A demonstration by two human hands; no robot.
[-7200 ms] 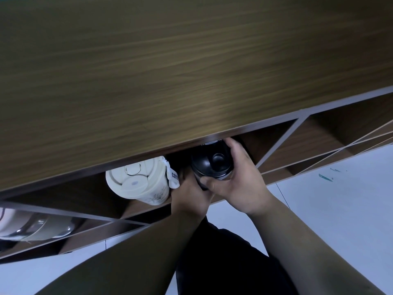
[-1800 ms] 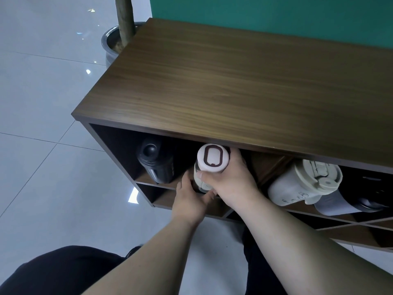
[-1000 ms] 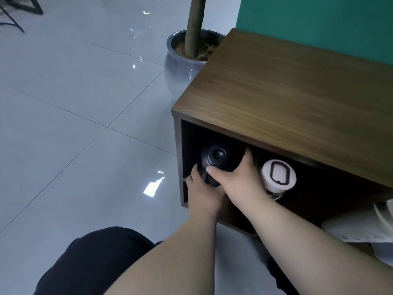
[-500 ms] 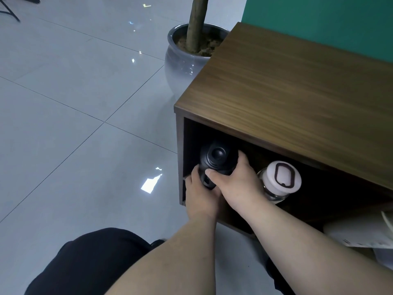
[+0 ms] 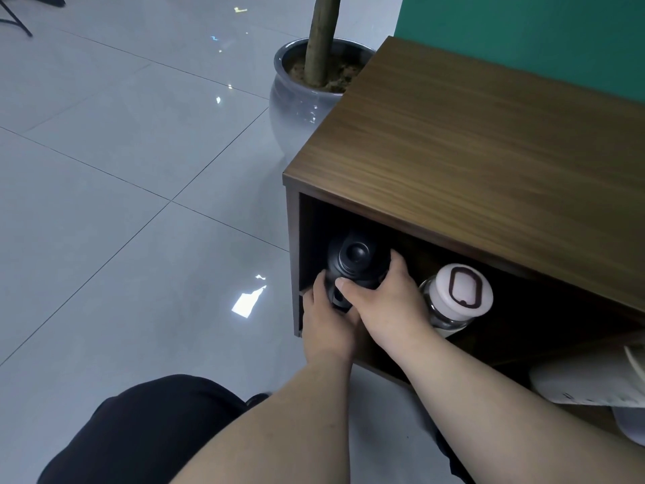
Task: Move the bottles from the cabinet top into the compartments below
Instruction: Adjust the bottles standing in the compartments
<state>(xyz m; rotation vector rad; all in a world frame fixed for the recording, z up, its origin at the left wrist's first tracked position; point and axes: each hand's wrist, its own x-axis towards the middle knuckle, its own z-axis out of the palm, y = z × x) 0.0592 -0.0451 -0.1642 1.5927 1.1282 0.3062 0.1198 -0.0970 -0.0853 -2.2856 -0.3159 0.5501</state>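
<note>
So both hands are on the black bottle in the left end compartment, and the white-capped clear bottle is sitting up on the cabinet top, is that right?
Not quite. The head view shows the white-capped clear bottle inside the compartment, right of the black bottle, not on the cabinet top. The left hand and right hand do hold the black bottle.

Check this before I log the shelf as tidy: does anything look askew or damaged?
No damage or spills show. Both hands grip the black bottle, which leans in the end compartment, and the white-capped bottle beside it leans too.
</note>
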